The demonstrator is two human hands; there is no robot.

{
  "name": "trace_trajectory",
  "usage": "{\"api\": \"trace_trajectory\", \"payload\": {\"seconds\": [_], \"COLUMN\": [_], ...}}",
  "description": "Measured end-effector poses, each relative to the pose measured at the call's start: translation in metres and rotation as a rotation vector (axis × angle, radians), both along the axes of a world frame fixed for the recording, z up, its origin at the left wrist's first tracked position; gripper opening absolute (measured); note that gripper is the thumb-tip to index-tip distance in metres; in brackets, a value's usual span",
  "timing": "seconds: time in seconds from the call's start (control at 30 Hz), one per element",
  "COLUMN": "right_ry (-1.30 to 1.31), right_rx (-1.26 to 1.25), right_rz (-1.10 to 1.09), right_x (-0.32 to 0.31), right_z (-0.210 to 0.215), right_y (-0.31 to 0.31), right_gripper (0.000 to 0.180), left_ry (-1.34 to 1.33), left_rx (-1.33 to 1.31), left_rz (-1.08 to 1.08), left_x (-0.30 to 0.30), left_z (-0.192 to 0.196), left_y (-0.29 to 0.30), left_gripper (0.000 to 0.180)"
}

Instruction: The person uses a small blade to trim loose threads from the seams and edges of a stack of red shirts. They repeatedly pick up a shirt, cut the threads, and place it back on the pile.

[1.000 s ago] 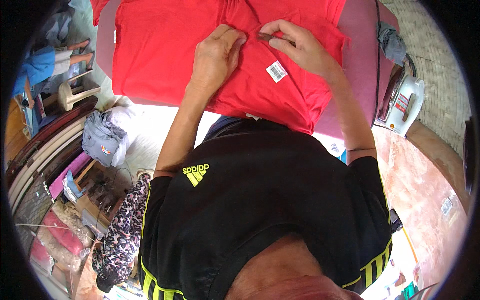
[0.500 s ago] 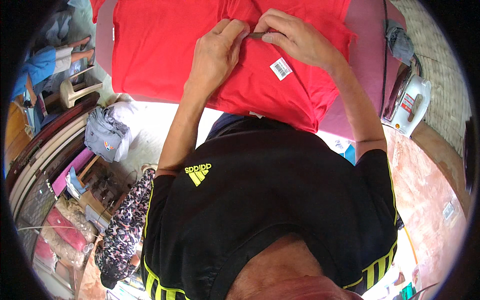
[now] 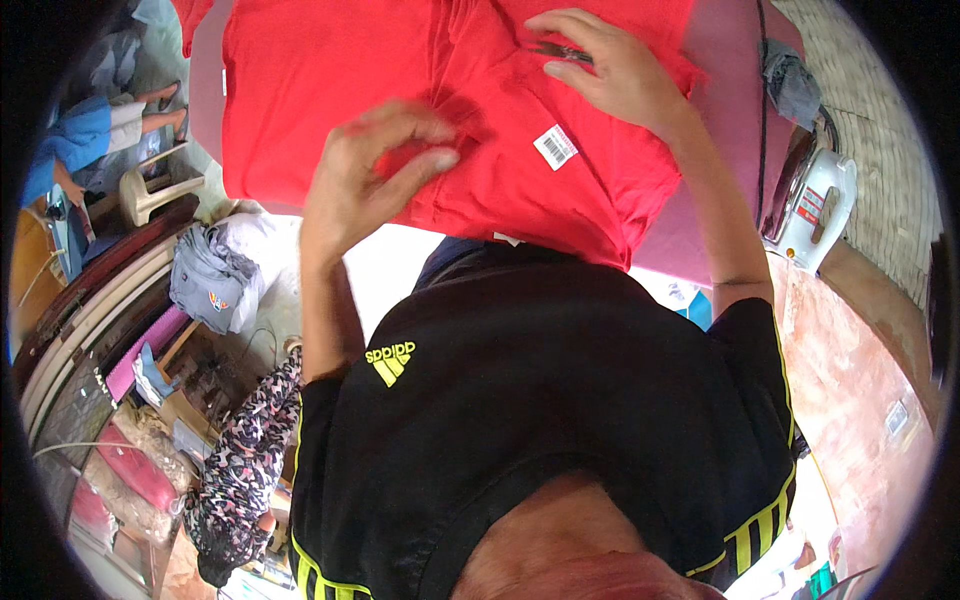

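A red garment (image 3: 330,90) lies spread over the padded purple board (image 3: 735,130) in front of me. My left hand (image 3: 375,165) hovers above the cloth's near part, thumb and fingers apart with nothing between them; its fingertips are slightly blurred. Farther off and to the right, my right hand (image 3: 610,75) holds a small pair of dark thread snips (image 3: 562,52) between thumb and fingers, over the garment. The snips are partly covered by the fingers. A white barcode sticker (image 3: 555,147) sits on the cloth between my hands.
A white iron (image 3: 822,210) stands at the board's right edge, by a dark cord (image 3: 763,110) and a grey cloth (image 3: 790,85). To the left are a beige stool (image 3: 150,192) and a heap of grey garments (image 3: 208,275). Two other people are at the left.
My left hand has come away from the right one, moving toward me and to the left, and its fingers have spread. My right hand has shifted slightly right with the snips.
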State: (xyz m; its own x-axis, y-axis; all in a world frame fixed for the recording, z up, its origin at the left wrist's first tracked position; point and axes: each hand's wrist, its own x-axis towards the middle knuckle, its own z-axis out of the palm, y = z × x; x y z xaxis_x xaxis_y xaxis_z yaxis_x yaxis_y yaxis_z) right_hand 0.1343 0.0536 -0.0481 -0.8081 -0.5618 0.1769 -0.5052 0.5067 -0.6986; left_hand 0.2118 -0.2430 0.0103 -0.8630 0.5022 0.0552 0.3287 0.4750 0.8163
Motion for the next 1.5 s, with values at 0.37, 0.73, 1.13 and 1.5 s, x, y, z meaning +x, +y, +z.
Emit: {"api": "trace_trajectory", "payload": {"seconds": [0.37,0.73,1.13,1.5], "right_ry": [-0.314,0.093,0.139,-0.034], "right_rx": [-0.132,-0.099,-0.153,-0.298], "right_rz": [-0.190,-0.566,-0.403,-0.458], "right_x": [-0.013,0.019,0.021,0.022], "right_z": [0.017,-0.006,-0.033,0.002], "right_y": [0.040,0.029,0.049,0.038], "right_gripper": [0.012,0.025,0.026,0.019], "left_ry": [0.048,0.610,0.528,0.480], "left_rx": [0.122,-0.129,-0.236,-0.209], "left_rz": [0.203,-0.134,-0.205,-0.084], "left_x": [-0.047,-0.071,-0.104,-0.090], "left_z": [-0.041,-0.063,-0.061,-0.063], "left_y": [0.064,0.084,0.115,0.125], "left_gripper": [0.035,0.022,0.022,0.021]}}
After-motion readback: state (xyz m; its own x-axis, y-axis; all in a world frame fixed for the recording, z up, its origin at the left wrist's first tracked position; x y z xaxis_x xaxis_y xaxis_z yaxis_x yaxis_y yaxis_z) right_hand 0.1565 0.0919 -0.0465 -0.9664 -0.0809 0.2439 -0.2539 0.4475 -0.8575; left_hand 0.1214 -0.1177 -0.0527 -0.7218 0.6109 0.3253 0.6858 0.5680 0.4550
